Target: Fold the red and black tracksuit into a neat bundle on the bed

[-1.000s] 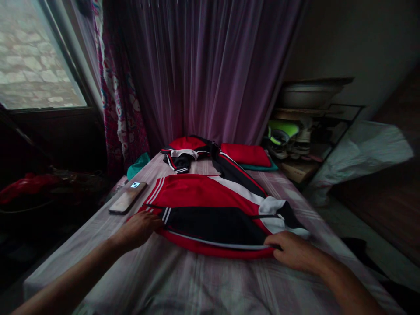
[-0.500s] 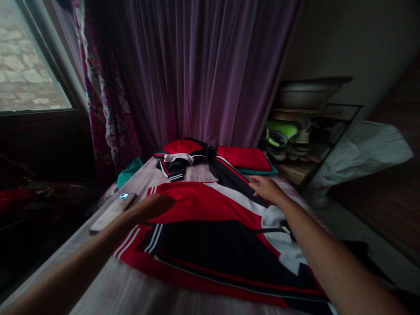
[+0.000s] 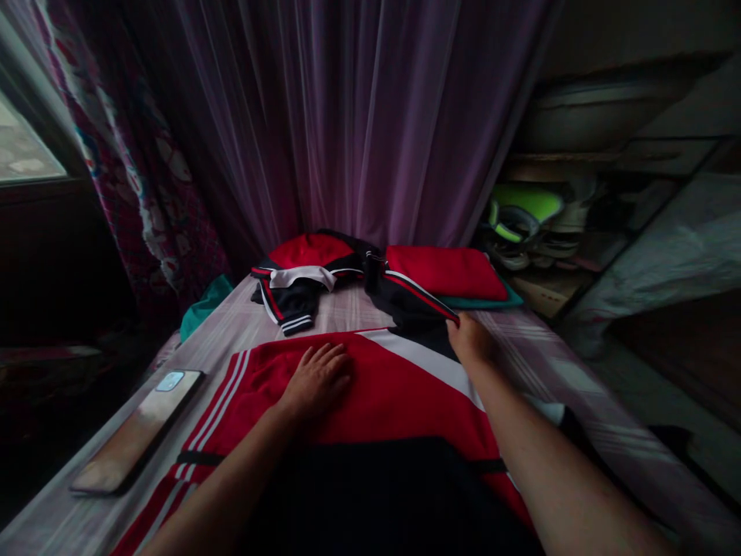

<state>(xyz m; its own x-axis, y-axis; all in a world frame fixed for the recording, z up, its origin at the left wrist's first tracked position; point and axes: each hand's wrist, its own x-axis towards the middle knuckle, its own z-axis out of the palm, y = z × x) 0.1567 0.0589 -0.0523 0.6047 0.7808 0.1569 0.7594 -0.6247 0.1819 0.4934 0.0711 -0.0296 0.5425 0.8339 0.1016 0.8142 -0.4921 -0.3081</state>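
Observation:
A red, white and navy tracksuit jacket (image 3: 399, 394) lies spread on a plaid bed sheet (image 3: 341, 309), with white stripes along its left hem. My left hand (image 3: 317, 378) rests palm down on the red fabric, fingers stretched out. At the jacket's right side, my right hand (image 3: 473, 340) is closed on the striped edge of a navy sleeve (image 3: 414, 297). The sleeve runs back toward a second red and navy garment (image 3: 312, 251) with striped cuffs and a pale collar-like strip. My forearms cover parts of the jacket.
A phone (image 3: 142, 432) lies near the bed's left edge. Behind the sleeve is a folded red cloth (image 3: 443, 272) on a teal one (image 3: 480, 303). Purple curtains (image 3: 370, 116) hang at the back. A rack with shoes and a lime-green item (image 3: 529, 205) stands right.
My left hand has moved right onto the middle of the red fabric. My right hand has closed on the sleeve's edge. The view has shifted closer, and the navy panel sits lower.

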